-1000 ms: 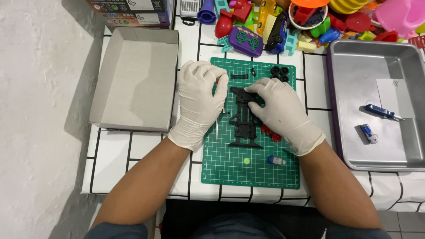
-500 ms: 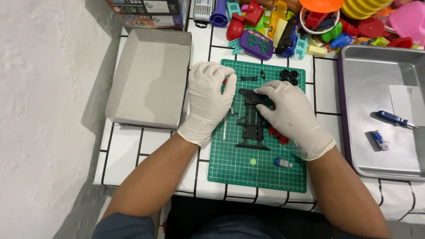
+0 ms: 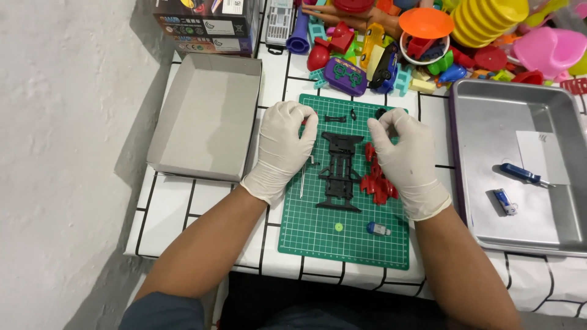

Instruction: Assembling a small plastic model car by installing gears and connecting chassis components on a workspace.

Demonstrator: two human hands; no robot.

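A black toy-car chassis point(image 3: 339, 171) lies lengthwise on the green cutting mat point(image 3: 318, 238). Red plastic parts point(image 3: 374, 183) lie right of it, partly under my right hand. My gloved left hand point(image 3: 282, 150) rests at the mat's left edge, fingers curled in, a speck of red at the fingertips. My gloved right hand point(image 3: 405, 159) is right of the chassis, thumb and forefinger pinched on a small black wheel point(image 3: 380, 113) at the mat's top. A thin metal rod point(image 3: 301, 180), a green disc point(image 3: 339, 227) and a small blue-grey motor point(image 3: 379, 229) lie loose on the mat.
An open grey cardboard box point(image 3: 205, 116) sits left of the mat. A metal tray point(image 3: 489, 232) on the right holds a blue screwdriver point(image 3: 520, 174), a small blue item point(image 3: 504, 201) and white paper. Colourful toys point(image 3: 428, 43) crowd the back. The table's front edge is close.
Both hands have come off the chassis. The left drew back to the mat's left edge with curled fingers; the right rose to the black wheel at the top.
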